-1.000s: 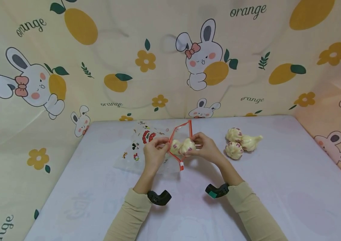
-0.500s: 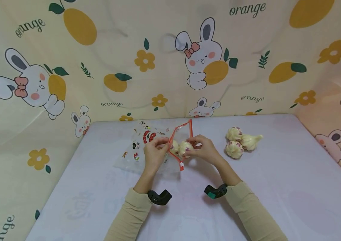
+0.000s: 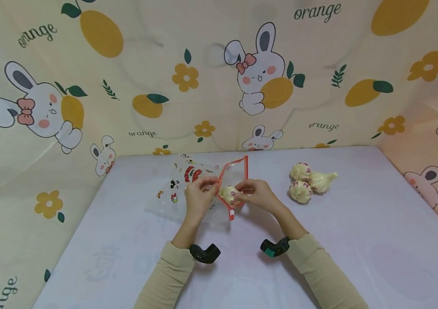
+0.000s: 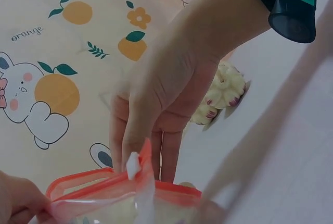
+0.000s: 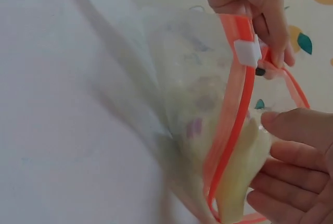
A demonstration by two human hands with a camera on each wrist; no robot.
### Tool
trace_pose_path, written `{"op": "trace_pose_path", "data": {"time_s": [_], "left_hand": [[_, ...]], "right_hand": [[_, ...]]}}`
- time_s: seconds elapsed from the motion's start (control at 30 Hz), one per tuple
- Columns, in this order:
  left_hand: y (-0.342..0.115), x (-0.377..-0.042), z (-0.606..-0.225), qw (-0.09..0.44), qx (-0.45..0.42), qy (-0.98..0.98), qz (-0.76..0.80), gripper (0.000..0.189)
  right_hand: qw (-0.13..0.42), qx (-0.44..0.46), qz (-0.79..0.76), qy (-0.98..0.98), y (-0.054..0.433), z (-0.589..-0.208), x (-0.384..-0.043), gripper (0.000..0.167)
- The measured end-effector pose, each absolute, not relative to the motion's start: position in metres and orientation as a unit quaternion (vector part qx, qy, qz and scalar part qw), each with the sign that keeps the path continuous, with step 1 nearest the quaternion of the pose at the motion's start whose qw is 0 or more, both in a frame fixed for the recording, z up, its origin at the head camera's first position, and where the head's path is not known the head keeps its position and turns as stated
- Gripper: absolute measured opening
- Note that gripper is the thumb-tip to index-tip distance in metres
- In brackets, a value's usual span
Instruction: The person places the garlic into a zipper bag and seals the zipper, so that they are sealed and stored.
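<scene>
In the head view my left hand (image 3: 199, 195) pinches the red zip edge of a clear zip bag (image 3: 161, 210), holding its mouth apart. My right hand (image 3: 259, 193) is at that mouth with thumb and fingertips on a garlic bulb (image 3: 228, 194), which sits partly inside. The right wrist view shows the garlic's long pale neck (image 5: 234, 193) between thumb and fingers. Behind the clear film lies more garlic with a purple mark (image 5: 194, 128). A white slider (image 5: 246, 52) sits on the zip edge. The left hand covers part of the bag in the head view.
Three more garlic bulbs (image 3: 321, 182) lie together on the white tabletop (image 3: 358, 240), right of the hands. A cloth backdrop (image 3: 211, 98) printed with rabbits and oranges stands behind the table.
My right hand has moved left toward the bag, and the garlic bulb has gone deeper into its mouth. The left hand stays on the edge. The three bulbs have not moved.
</scene>
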State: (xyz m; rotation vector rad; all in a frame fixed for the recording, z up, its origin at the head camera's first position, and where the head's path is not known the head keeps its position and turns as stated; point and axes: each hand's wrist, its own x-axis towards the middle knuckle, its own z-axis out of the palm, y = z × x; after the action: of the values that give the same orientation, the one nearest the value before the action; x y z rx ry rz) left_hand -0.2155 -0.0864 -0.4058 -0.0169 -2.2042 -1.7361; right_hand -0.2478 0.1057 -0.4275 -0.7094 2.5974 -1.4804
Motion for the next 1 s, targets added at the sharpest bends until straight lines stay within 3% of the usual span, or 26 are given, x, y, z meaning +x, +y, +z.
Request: {"op": "trace_pose_path", "data": {"time_s": [0.17, 0.43, 1.0], "left_hand": [[-0.0842, -0.2155, -0.4072, 0.159, -0.004, -0.775, -0.612, 0.012], [-0.083, -0.2172, -0.4107, 0.166, 0.003, -0.778, -0.605, 0.013], [-0.086, -0.2177, -0.4108, 0.162, 0.013, -0.781, -0.603, 0.014]], "right_hand": [[0.055, -0.258, -0.464, 0.846, 0.1025, -0.4303, -0.2463, 0.025], [-0.002, -0.281, -0.426, 0.86, 0.0976, -0.4334, -0.2459, 0.022], [0.033, -0.255, -0.454, 0.853, 0.1023, -0.4304, -0.2451, 0.028]]}}
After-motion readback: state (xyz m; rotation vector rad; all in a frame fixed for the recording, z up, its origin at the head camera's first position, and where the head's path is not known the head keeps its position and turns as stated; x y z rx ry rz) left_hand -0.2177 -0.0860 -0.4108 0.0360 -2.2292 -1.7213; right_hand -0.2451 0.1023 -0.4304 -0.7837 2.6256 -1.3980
